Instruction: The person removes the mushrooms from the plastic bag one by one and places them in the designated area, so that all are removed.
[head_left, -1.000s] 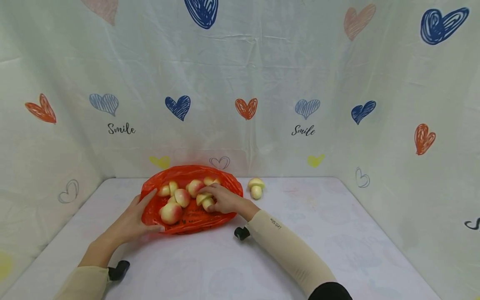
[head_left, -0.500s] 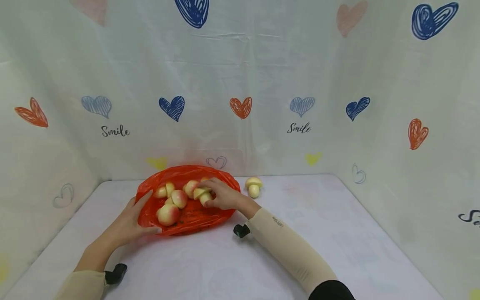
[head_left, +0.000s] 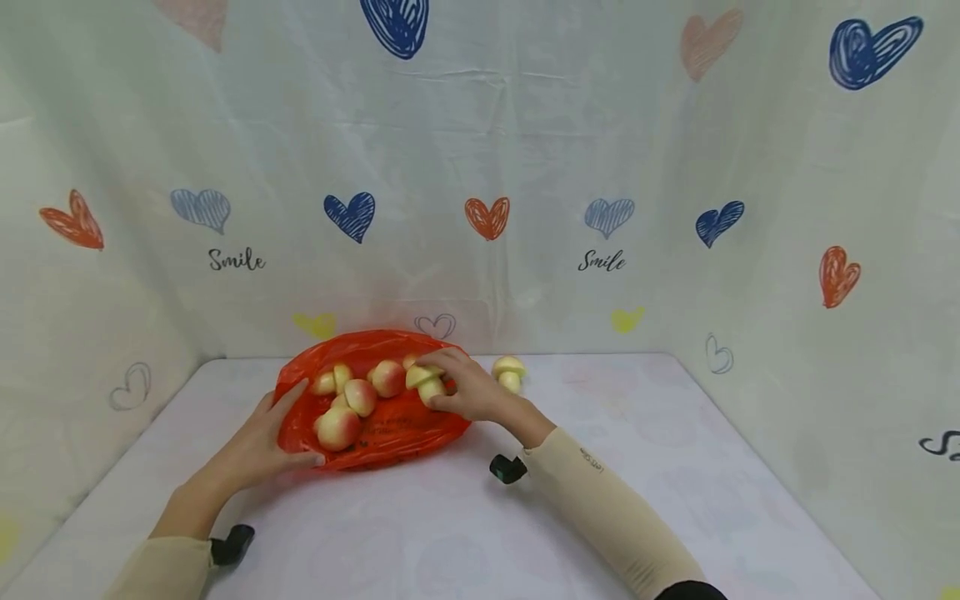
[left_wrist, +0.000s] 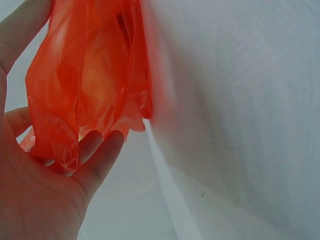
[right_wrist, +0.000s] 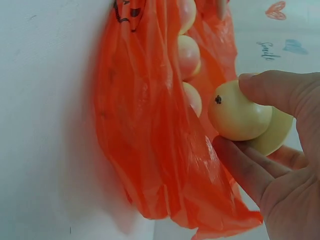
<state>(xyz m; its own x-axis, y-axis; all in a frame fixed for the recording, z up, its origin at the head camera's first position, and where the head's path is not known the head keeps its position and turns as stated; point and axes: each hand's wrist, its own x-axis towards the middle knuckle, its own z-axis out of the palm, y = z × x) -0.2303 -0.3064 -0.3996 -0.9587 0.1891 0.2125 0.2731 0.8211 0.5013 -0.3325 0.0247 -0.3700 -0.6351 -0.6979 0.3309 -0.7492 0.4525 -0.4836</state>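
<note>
A pale yellow toy mushroom is pinched between the thumb and fingers of my right hand, over the right side of a red plastic bag. Its rounded stem end with a small dark mark faces the right wrist camera. My left hand grips the bag's left edge, fingers spread along the rim and thumb at the near side. In the left wrist view the red film hangs between its digits. Inside the bag lie several yellow mushrooms, some with pink-blushed caps.
Another yellow mushroom stands on the white table just right of the bag, partly behind my right hand. A white curtain printed with hearts encloses the back and sides of the table.
My right hand has moved to the right with the mushroom, from over the bag's middle-right towards its right rim. The left hand keeps its place on the bag.
</note>
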